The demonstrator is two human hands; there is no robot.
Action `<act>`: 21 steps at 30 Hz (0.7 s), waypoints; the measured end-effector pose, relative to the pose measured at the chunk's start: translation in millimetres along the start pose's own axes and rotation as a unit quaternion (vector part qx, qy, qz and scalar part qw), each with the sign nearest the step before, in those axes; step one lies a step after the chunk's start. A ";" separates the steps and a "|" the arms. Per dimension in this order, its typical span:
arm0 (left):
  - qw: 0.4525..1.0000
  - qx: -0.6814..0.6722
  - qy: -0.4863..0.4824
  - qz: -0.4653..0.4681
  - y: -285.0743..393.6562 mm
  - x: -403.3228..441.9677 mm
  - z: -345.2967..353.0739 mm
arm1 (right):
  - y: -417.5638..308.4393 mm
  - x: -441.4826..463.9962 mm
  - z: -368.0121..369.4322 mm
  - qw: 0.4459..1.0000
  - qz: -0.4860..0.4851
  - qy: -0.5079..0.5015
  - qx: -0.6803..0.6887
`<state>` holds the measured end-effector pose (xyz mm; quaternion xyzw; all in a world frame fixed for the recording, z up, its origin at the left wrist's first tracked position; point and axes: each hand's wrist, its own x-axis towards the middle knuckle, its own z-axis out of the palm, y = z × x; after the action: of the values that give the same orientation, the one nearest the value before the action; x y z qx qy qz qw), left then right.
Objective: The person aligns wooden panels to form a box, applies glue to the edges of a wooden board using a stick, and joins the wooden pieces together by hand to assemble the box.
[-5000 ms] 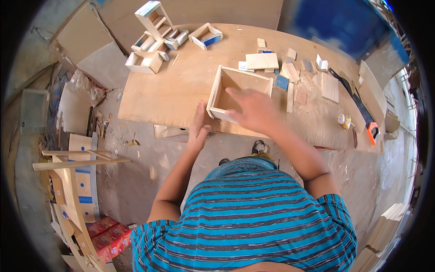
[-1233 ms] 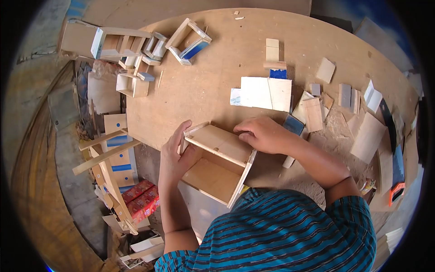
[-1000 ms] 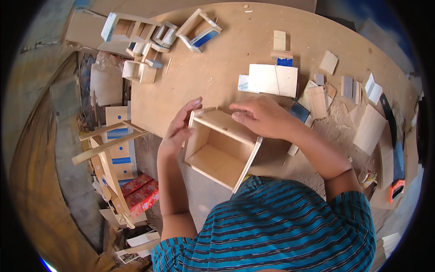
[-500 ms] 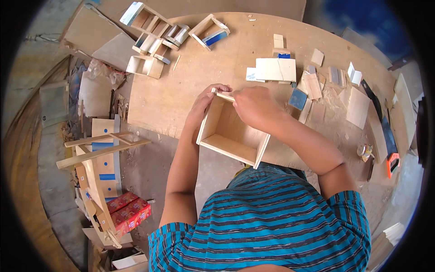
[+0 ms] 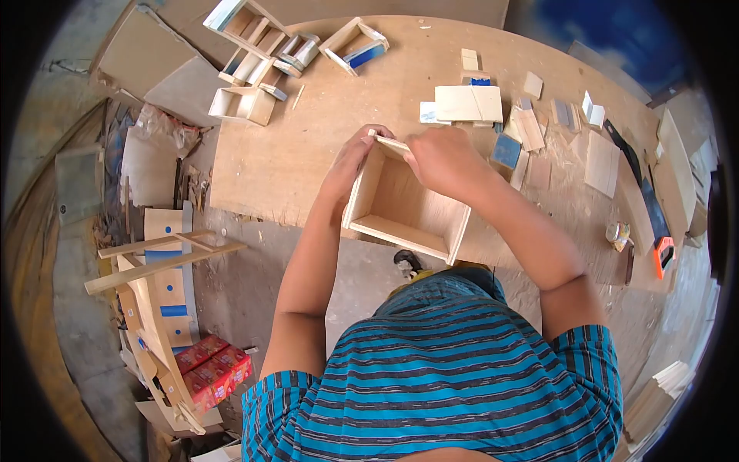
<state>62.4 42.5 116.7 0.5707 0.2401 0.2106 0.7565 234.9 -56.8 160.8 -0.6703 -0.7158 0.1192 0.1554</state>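
Observation:
An open wooden box [image 5: 404, 231], tilted with its hollow side toward me, is held at the near edge of the wooden table [image 5: 269, 165]. My left hand [image 5: 354, 163] is wrapped round the box's upper left corner, its fingers behind the rim. My right hand [image 5: 446, 160] is closed on the upper rim near the middle, thumb over the edge; its fingertips are partly hidden. No tool shows in either hand.
Small wooden boxes [image 5: 242, 105] stand at the back left. Offcuts [image 5: 468, 103], a can [image 5: 618, 232] and a saw with an orange handle [image 5: 663, 254] lie on the right. Red packages [image 5: 215, 373] sit by a wooden frame [image 5: 146, 308] at left.
The box has turned from sitting upright on the table to tilting toward me. My right hand, earlier open, has closed on its upper rim, and my left hand has gripped the corner.

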 end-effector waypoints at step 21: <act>0.999 -0.003 0.022 -0.028 5.1 -5.3 4.4 | -0.3 0.2 1.9 1.000 -0.004 0.020 -0.004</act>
<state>60.7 37.4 123.3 0.5568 0.2717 0.2023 0.7584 233.9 -56.6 159.2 -0.6706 -0.7155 0.1020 0.1674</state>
